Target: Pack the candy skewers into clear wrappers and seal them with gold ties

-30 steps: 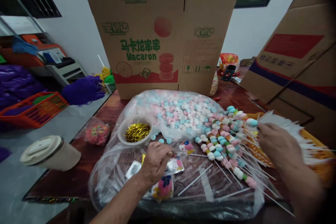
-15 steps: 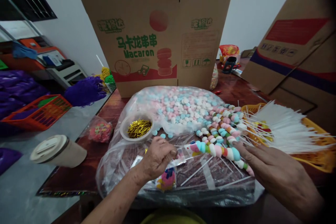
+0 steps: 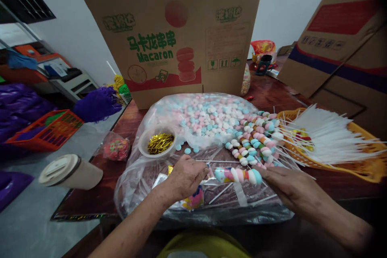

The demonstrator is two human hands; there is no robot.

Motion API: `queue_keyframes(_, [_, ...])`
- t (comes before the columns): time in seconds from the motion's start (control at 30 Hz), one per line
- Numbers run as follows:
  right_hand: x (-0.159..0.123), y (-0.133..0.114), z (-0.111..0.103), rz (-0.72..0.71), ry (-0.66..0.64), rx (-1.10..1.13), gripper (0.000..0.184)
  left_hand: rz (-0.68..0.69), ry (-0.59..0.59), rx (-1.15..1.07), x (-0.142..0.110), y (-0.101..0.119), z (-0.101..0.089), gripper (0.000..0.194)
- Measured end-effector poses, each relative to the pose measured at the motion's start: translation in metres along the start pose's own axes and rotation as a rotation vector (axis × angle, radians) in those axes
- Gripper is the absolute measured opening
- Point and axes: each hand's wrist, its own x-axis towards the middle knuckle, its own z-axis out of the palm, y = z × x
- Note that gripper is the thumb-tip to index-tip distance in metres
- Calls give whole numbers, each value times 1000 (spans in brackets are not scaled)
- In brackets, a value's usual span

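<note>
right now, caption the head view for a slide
Colourful skewer between left hand and right hand, cardboard box behind.

Pink, white and blue skewer (image 3: 238, 175), gold strips (image 3: 160, 144), white sticks (image 3: 323, 137)

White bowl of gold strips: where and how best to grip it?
Probably pinch the bowl at its near-left rim, coming from the front left: the round rim stands exposed there, gold strips fill the middle, and bagged candies lie beyond. The left hand is nearer.
</note>
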Motion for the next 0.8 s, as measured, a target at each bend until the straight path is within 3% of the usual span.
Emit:
queue_keyframes(0.1, [2, -1, 6, -41, -153, 142, 42, -4, -62, -23, 1, 6, -1, 33])
queue_keyframes(0.17, [5, -3, 6, -52, -188, 190, 41, -28, -140, -54, 2, 12, 0, 50])
queue_keyframes(0.23, [8, -9, 6, -74, -214, 183, 42, -86, -230, -136, 4, 18, 3, 55])
queue_keyframes(0.37, [16, -24, 12, -173, -247, -30, 48, -170, -401, -479, 11, 27, 11, 41])
queue_keyframes(0.47, [24, -33, 16, -273, -274, -99, 41, -130, -489, -766, 15, 30, 18, 57])
queue_keyframes(0.63, [29, -23, 10, -344, -186, -12, 30, -202, -515, -1005, 10, 20, 21, 81])
queue_keyframes(0.8, [25, -31, 17, -313, -190, 259, 30, -279, -575, -954, 10, 19, 28, 95])
